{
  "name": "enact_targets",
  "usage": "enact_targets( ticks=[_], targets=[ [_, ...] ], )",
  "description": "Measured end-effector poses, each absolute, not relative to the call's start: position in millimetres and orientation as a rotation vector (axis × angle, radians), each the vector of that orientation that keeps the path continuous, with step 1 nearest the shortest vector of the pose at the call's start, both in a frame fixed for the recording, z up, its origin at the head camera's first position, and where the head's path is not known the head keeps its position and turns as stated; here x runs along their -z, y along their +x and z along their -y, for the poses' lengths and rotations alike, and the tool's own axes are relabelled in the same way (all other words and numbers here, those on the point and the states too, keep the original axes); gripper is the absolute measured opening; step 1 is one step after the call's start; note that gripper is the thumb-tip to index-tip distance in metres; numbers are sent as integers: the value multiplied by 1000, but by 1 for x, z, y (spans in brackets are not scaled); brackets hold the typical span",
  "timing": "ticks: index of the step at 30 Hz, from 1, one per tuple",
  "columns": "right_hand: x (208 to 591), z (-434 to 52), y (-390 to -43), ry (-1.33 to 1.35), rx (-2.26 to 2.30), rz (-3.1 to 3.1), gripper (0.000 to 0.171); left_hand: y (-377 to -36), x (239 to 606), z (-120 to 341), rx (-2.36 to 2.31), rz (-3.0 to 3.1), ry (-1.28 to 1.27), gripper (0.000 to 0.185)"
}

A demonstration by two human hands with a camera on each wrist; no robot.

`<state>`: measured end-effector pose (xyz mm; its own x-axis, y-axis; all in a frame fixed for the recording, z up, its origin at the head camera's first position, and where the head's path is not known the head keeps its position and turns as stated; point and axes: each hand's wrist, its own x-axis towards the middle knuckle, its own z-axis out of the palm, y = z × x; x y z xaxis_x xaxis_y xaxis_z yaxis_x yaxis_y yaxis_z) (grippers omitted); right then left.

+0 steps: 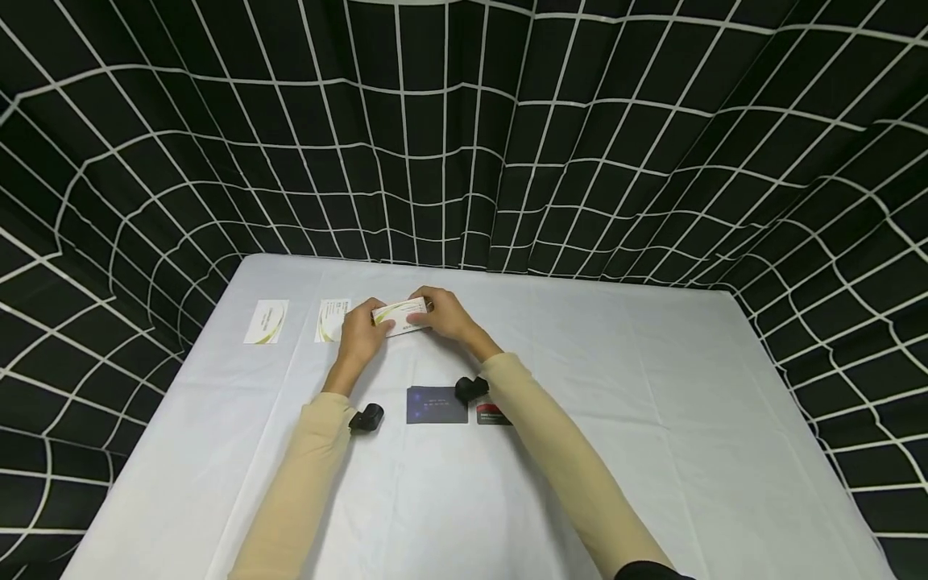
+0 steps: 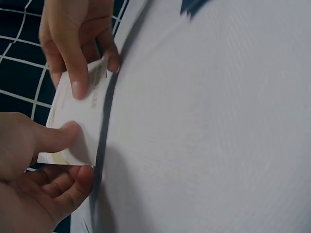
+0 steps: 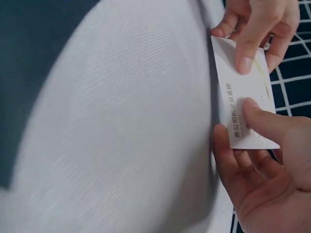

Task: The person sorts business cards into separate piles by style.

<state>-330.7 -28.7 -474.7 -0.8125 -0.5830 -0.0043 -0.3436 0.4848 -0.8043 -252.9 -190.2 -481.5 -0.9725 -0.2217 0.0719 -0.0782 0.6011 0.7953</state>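
Between both hands, raised over the far part of the table, is a white business card (image 1: 401, 312) with yellow-green curves and printed text. My left hand (image 1: 360, 334) pinches one short end, its thumb lying on the printed face and its fingers behind. The opposite end is held likewise by my right hand (image 1: 448, 314). In the left wrist view, the card (image 2: 72, 110) tilts between the two thumbs. Gold-brown lettering runs along one edge of the card (image 3: 250, 90) in the right wrist view. Whether more cards lie behind it, I cannot tell.
Two white cards lie to the left, one on its own (image 1: 266, 321) and another (image 1: 332, 319) beside my left hand. Closer to me are a dark blue card (image 1: 437, 405) and a red-and-black card (image 1: 491, 414), partly hidden by the right sleeve. Black gridded curtain (image 1: 464, 145) surrounds the white-covered table (image 1: 616, 387).
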Motion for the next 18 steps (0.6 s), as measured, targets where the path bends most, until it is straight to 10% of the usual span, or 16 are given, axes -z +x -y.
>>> enact_targets(
  ticks=[18],
  targets=[
    [450, -53, -269, -500, 1549, -2438, 34, -223, 449, 120, 1382, 2686, 63, 40]
  ],
)
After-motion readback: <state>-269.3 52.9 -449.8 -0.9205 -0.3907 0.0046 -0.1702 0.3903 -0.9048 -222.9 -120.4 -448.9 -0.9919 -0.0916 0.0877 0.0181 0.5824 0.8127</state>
